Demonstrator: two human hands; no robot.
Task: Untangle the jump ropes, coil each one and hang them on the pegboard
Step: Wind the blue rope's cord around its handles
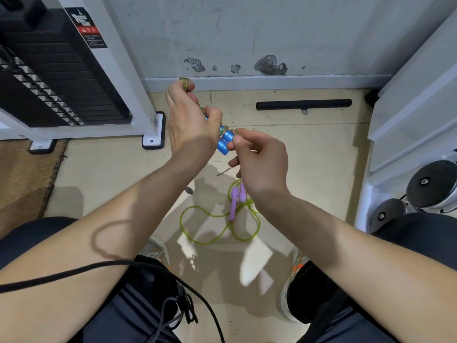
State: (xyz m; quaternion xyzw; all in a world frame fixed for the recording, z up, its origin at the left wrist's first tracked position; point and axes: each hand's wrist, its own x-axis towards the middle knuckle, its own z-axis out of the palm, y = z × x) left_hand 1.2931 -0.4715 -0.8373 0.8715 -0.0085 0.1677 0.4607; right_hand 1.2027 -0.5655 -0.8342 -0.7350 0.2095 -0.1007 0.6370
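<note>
My left hand [190,120] grips a coiled beaded jump rope; its two blue handles [225,142] stick out side by side below the fist, and a beaded loop [185,83] pokes out above the fingers. My right hand [257,157] pinches the beaded cord where it wraps the blue handles. On the floor between my feet lies a second rope, a loose yellow-green cord [197,216] in several loops with two purple handles [235,201] close together. No pegboard is in view.
A weight-stack machine with a white frame [146,112] stands at the left on a brown mat [22,179]. A black bar [304,104] lies by the wall. Dumbbells [430,186] and white shelving are at the right. A black cable [74,271] crosses my left forearm.
</note>
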